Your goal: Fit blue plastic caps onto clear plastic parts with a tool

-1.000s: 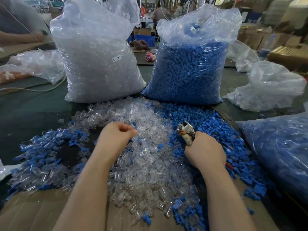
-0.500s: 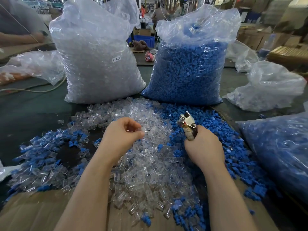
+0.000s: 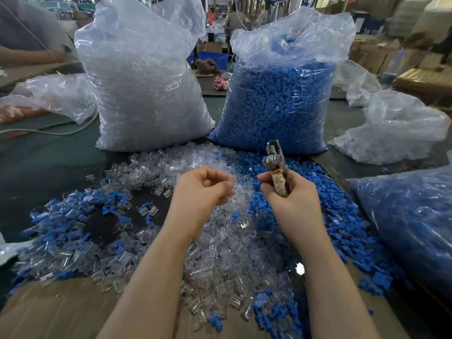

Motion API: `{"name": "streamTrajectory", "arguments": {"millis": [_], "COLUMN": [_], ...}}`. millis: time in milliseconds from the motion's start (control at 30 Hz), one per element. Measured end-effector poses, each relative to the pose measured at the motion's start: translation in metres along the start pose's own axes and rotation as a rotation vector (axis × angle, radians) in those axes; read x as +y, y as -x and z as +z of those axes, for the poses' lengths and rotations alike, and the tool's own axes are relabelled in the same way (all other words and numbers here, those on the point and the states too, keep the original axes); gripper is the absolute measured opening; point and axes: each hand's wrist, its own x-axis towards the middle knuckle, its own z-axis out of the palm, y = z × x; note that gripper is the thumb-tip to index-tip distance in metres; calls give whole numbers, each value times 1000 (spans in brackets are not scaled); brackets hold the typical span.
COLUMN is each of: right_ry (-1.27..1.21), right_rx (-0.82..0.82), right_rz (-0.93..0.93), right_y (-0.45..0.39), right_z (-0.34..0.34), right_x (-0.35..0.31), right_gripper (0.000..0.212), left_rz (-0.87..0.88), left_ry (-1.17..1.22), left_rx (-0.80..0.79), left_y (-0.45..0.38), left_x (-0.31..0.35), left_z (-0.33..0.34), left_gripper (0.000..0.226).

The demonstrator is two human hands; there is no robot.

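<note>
Gripping a metal tool (image 3: 276,165) by its taped handle, the right hand (image 3: 292,199) is holding it upright above the heap, its steel head pointing away from the person toward the far bags. The right hand's grip is curled round that handle, thumb stretched toward the left. The left hand (image 3: 203,189) is hovering just beside it, fingers curled inward with the fingertips (image 3: 228,184) drawn together; something clear may be sitting between them, but the blur is keeping that from being told apart from the parts behind. Below both hands, a pile of clear plastic parts (image 3: 220,253) is lying on the worktop (image 3: 49,167), with loose blue caps (image 3: 342,228) spreading along its right side. A mix of clear and blue pieces (image 3: 61,231) is lying to the left. Behind the piles, a bag of clear parts (image 3: 146,94) and a bag of blue caps (image 3: 276,101) are standing side by side.
</note>
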Motion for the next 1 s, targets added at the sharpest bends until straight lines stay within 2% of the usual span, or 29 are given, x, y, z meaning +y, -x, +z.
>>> {"name": "streamTrajectory", "arguments": {"millis": [233, 400, 567, 867, 1000], "right_ry": [44, 61, 58, 130, 177], "right_rx": [-3, 10, 25, 65, 93], "right_rz": [-39, -43, -53, -80, -99], "right_y": [-1, 0, 2, 3, 4], "right_z": [7, 9, 10, 12, 12], "right_x": [0, -1, -5, -6, -7], "right_gripper": [17, 9, 14, 15, 16], "left_rz": [99, 82, -2, 11, 42], "left_ry": [-45, 38, 216, 233, 165], "left_rx": [128, 105, 72, 113, 118], "left_y": [1, 3, 6, 8, 10], "left_x": [-2, -3, 0, 2, 3], "left_z": [12, 18, 21, 24, 26], "left_gripper": [11, 14, 17, 9, 10]}}
